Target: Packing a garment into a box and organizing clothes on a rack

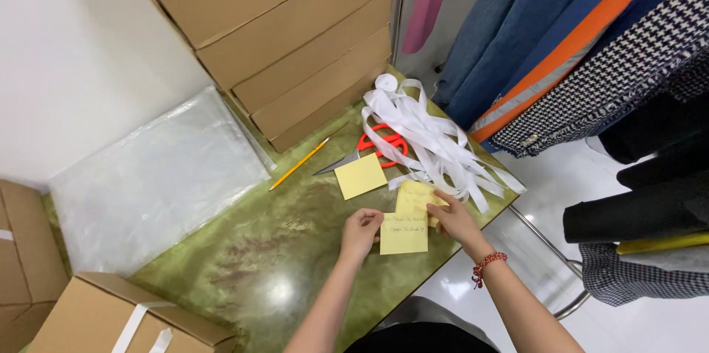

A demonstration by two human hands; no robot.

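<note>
Both hands rest on a yellow sticky note [403, 235] with handwriting, lying near the front edge of a green marbled table [281, 249]. My left hand [360, 232] presses its left edge; my right hand [452, 218], with a red bead bracelet on the wrist, pinches its right edge. A second written yellow note [413, 196] lies partly under my right hand's fingers. A blank yellow note pad [360, 176] sits just beyond.
Orange-handled scissors [373, 148], a yellow pencil [299, 164] and a pile of white ribbon strips [428, 139] lie behind the notes. Clear plastic bags [148, 183] lie at left, stacked cardboard boxes [281, 35] at the back, hanging clothes [591, 50] at right.
</note>
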